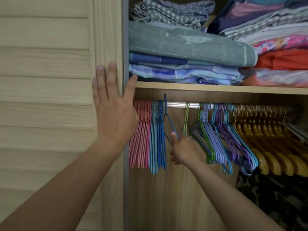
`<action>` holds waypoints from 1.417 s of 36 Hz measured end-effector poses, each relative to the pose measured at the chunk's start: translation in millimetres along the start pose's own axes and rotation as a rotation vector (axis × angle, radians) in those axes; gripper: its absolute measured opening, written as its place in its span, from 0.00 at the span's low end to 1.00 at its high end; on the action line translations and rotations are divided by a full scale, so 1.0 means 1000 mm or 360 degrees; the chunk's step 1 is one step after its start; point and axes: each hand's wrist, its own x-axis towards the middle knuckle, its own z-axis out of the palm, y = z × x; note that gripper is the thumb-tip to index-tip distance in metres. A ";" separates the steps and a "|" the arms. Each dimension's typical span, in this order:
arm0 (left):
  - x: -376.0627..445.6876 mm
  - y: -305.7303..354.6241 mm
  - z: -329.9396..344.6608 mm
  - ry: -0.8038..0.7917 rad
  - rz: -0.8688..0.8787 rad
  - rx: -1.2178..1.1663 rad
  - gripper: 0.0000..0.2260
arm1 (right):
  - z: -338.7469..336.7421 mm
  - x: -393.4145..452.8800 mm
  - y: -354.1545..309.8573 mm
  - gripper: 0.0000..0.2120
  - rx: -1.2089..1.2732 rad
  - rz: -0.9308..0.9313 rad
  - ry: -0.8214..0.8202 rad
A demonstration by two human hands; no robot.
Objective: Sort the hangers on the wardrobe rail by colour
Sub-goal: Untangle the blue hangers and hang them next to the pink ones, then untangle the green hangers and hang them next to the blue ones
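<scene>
A silver wardrobe rail [176, 105] runs under a wooden shelf. At its left end hang pink hangers [140, 139], then light blue hangers [153, 139], then dark blue hangers [161, 139]. My right hand [183, 150] grips the shoulder of one dark blue hanger [168, 119], whose hook rises just above the rail beside the dark blue group. A green hanger [186, 120] hangs alone. Further right is a mixed bunch of green, lilac, purple and light blue hangers [221, 139]. My left hand [113, 104] rests flat on the door frame.
Yellow wooden hangers [266, 147] fill the right end of the rail. Folded linen [183, 52] is stacked on the shelf [216, 89] above. A slatted wardrobe door [50, 80] stands at the left. Dark patterned cloth [275, 197] lies at the lower right.
</scene>
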 end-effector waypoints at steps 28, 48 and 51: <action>-0.003 -0.003 0.002 0.0017 0.0008 -0.0064 0.27 | 0.036 -0.025 0.062 0.23 -0.0032 -0.0110 0.0080; -0.014 -0.004 0.007 0.0036 0.0045 -0.0138 0.24 | -0.018 0.009 0.077 0.14 -0.1833 -0.0420 0.0611; -0.013 -0.005 0.009 0.0043 0.0044 -0.0137 0.24 | -0.023 0.010 0.073 0.13 -0.1928 -0.0368 0.0502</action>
